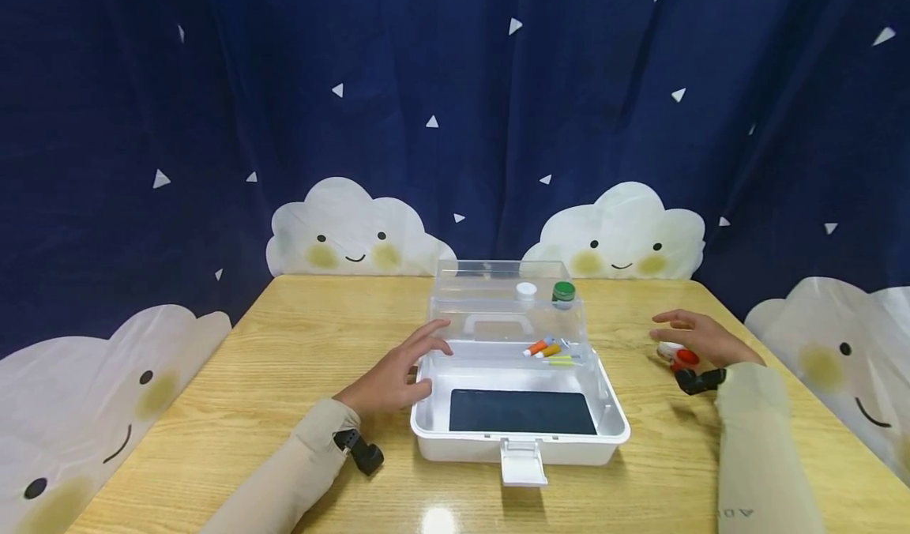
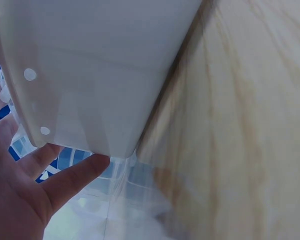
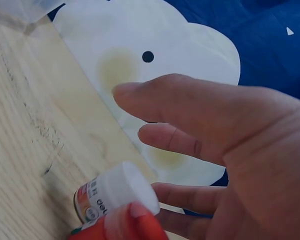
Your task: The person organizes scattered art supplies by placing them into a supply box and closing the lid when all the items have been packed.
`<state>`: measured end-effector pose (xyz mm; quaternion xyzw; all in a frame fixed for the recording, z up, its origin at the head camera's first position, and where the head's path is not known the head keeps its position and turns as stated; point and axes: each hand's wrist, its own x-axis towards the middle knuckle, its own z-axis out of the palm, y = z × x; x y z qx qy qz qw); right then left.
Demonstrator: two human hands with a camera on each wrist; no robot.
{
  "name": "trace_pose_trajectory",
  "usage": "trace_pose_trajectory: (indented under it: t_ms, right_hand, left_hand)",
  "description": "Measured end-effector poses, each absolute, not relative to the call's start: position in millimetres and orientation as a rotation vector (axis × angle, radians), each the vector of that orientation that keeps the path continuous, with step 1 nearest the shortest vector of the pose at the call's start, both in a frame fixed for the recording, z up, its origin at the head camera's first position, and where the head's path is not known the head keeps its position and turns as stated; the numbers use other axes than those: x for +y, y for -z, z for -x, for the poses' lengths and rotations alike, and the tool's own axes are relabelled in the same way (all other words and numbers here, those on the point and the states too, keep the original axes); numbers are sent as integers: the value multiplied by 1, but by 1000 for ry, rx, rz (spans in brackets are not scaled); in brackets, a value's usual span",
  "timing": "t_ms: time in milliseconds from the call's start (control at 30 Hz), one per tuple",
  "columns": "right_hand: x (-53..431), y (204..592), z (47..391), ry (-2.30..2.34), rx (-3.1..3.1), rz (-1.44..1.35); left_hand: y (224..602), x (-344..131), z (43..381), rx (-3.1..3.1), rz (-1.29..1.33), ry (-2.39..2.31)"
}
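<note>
An open white storage box [image 1: 455,445] with a clear lid [image 1: 490,281] stands in front of me, a dark flat panel [image 1: 522,411] on its floor. My left hand [image 1: 398,366] is at the box's left side, fingers spread over the rim; the left wrist view shows fingertips touching the box wall [image 2: 100,60]. To the right, my right hand [image 1: 704,336] hovers over two small jars, one white-capped [image 3: 135,185] and one red-capped [image 3: 132,225]. Thumb and fingers stand apart there; some fingertips are next to the white cap, and contact is unclear.
Small orange and yellow tubes [image 1: 546,349] lie at the back of the box. A white-capped jar [image 1: 526,291] and a green-capped jar [image 1: 564,292] show through the clear lid. The front latch [image 1: 522,464] hangs down. A dark blue curtain [image 1: 469,84] stands behind the wooden table [image 1: 320,321].
</note>
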<state>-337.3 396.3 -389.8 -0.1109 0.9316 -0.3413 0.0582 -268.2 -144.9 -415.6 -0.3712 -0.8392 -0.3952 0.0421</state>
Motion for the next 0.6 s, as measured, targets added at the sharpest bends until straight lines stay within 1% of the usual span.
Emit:
trace_pose_trajectory:
  t_ms: [167, 367, 600]
  right_hand:
    - [401, 395, 338, 1020, 2833, 363]
    - [403, 398, 337, 1045, 2793, 314]
    - [401, 397, 337, 970, 2793, 257]
  left_hand:
    - [417, -144, 268, -2573, 1126, 1200]
    - [416, -144, 268, -2580, 1132, 1217]
    - [415, -145, 268, -2581, 1131, 1230]
